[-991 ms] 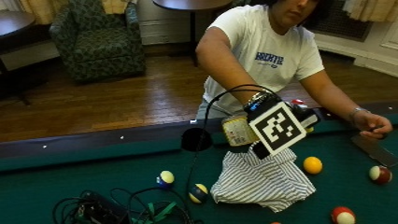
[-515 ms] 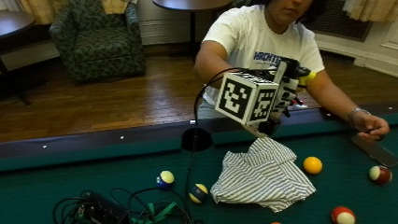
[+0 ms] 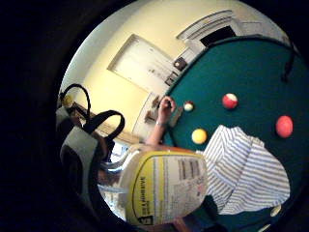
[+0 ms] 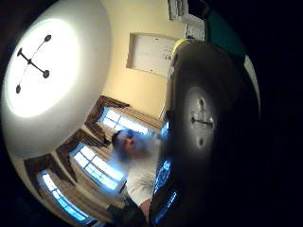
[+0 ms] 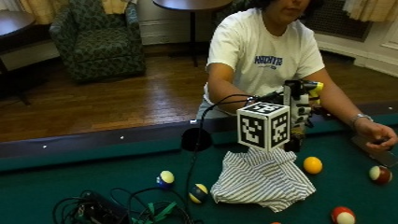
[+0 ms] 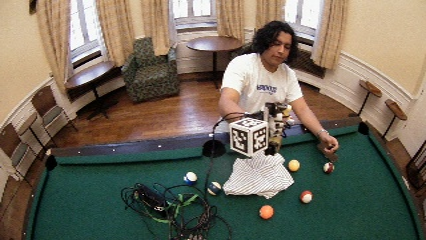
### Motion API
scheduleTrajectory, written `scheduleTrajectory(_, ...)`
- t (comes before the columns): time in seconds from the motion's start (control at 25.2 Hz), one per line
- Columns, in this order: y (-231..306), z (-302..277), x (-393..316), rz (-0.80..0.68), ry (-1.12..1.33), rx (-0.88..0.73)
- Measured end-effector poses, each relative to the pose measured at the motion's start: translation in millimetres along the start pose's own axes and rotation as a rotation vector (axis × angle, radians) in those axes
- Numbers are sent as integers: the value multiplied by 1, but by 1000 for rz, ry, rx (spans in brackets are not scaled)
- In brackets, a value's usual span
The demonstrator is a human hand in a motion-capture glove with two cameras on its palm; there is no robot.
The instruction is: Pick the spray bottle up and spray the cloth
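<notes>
Above the far edge of the striped cloth, my gloved right hand holds a white spray bottle upright, its yellow-tipped head on top. The hand is mostly hidden in the outside view. In the little finger side palm view the bottle's yellow label lies close against the palm, fingers curled round it, and the cloth is spread on the green felt below. The bottle's dark body fills the thumb side palm view. The wide outside view shows the bottle over the crumpled cloth.
Billiard balls lie around the cloth: a yellow one, a red-and-white one, another, and two striped ones on the other side. A tangle of cables sits at the front. The person's bare hand rests by the rail.
My hand lifted the bottle up from the cloth, swung it, and now holds it upright and lower again over the cloth's far edge. The cloth and balls stayed put.
</notes>
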State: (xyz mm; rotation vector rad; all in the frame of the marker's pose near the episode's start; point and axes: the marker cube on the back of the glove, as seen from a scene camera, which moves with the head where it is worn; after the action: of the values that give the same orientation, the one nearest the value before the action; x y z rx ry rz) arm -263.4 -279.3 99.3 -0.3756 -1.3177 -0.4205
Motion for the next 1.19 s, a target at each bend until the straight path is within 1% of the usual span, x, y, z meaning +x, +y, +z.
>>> scheduleTrajectory(0.32, -59, 59, 43, -32, -69, 44)
scheduleTrajectory(0.55, -90, 113, 81, -7, -75, 89)
scheduleTrajectory(0.71, -100, 143, 106, 10, -41, 137)
scheduleTrajectory(0.91, -100, 177, 148, 32, 86, 152)
scheduleTrajectory(1.03, -97, 183, 166, 47, 113, 160)
scheduleTrajectory(1.19, -96, 185, 171, 43, 127, 157)
